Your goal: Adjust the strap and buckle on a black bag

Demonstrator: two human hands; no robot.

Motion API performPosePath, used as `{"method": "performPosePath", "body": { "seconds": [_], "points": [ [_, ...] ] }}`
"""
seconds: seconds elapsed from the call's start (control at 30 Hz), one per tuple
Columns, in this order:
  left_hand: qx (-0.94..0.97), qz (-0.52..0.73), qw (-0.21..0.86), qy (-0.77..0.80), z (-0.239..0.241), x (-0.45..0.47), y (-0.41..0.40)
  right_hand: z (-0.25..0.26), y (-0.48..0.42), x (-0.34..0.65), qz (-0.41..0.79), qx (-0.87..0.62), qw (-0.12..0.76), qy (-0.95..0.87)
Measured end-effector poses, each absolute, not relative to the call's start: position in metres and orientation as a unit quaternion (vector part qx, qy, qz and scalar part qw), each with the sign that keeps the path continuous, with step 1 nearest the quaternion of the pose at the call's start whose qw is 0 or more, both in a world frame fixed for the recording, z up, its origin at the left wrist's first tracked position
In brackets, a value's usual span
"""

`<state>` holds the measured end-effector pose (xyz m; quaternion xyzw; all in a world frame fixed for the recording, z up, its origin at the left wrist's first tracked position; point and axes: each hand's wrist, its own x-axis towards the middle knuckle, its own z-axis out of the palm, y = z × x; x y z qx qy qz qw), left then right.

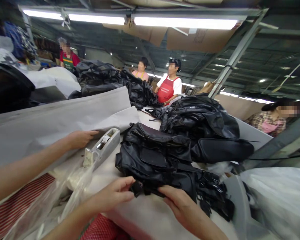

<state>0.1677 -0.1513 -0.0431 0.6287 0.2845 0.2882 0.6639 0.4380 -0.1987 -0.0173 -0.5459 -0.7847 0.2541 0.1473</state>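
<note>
A black, leather-like backpack [153, 156] lies on the pale worktable in front of me, with its straps bunched at its right end. At the backpack's near edge, my left hand [116, 193] pinches a small black buckle-like piece [136, 189] between thumb and fingers. My right hand [178, 205] is closed on the near lower edge of the same backpack; its fingertips are partly hidden there. Left of the backpack stands a white tape dispenser [107, 143]. A co-worker's hand [81, 138] reaches in from the left, close to the dispenser.
More black bags [202, 116] are piled behind and to the right, with another heap [100, 76] farther back. A clear plastic bag [75, 186] hangs at the near left. White plastic sheeting [280, 193] fills the right side. Several people work beyond the table.
</note>
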Motion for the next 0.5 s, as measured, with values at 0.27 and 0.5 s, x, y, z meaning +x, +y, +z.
{"method": "performPosePath", "body": {
  "seconds": [0.27,0.5],
  "points": [
    [0.556,0.467,0.638,0.257,-0.035,0.183,-0.123,-0.075,-0.156,0.422,-0.071,-0.501,0.122,-0.854],
    [0.561,0.513,0.618,0.201,0.013,0.195,-0.087,-0.007,-0.108,0.443,0.046,-0.547,0.215,-0.808]
  ]
}}
